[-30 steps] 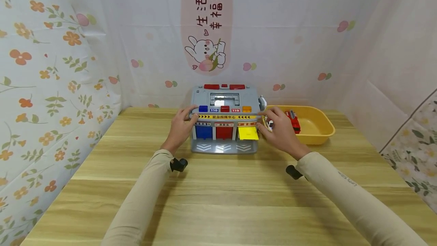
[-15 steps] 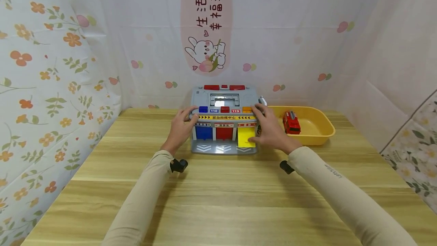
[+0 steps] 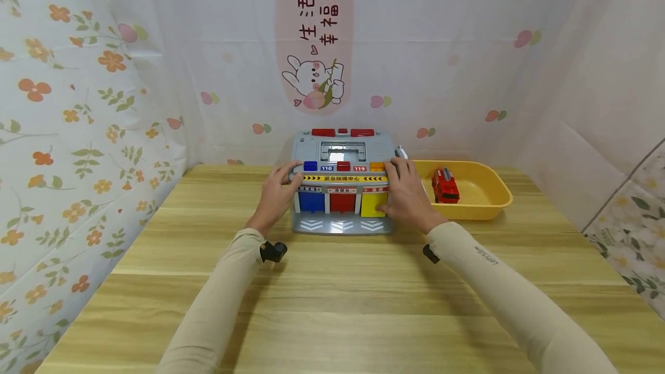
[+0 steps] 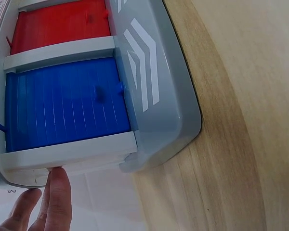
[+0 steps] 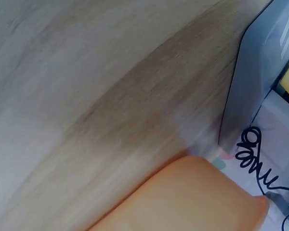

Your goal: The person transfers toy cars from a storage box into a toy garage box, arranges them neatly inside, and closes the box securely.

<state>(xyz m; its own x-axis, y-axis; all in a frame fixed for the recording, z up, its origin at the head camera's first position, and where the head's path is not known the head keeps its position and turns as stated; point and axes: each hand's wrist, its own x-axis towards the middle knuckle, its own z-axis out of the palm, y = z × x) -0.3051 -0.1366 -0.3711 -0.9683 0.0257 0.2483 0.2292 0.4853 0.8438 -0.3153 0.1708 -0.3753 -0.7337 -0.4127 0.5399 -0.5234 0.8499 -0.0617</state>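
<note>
A grey toy garage [image 3: 301, 152] stands in the middle of the head view. Its blue door [image 3: 312, 202], red door [image 3: 343, 203] and yellow door [image 3: 370, 205] are all down. At the roof's left front corner my left hand [image 3: 272, 198] grips the edge, thumb in front; in the left wrist view its fingers [image 4: 59, 199] touch the side wall. My right hand [image 3: 409, 198] lies at the right front corner, fingers on the roof by the orange button and thumb on the yellow door. The right wrist view shows no clear contact.
Right of the garage a yellow basin [image 3: 475, 212] holds a red toy fire truck [image 3: 444, 188]. A grey-white part [image 3: 402, 152] sticks out at the garage's right side, where a black coiled cord [image 5: 250, 156] hangs. Patterned cloth [image 3: 234, 74] hangs behind the wooden table [image 3: 332, 305].
The yellow door, sticking out a second ago, has swung down into its frame. My right hand has moved left from beside the garage onto its corner. My left hand stays in place.
</note>
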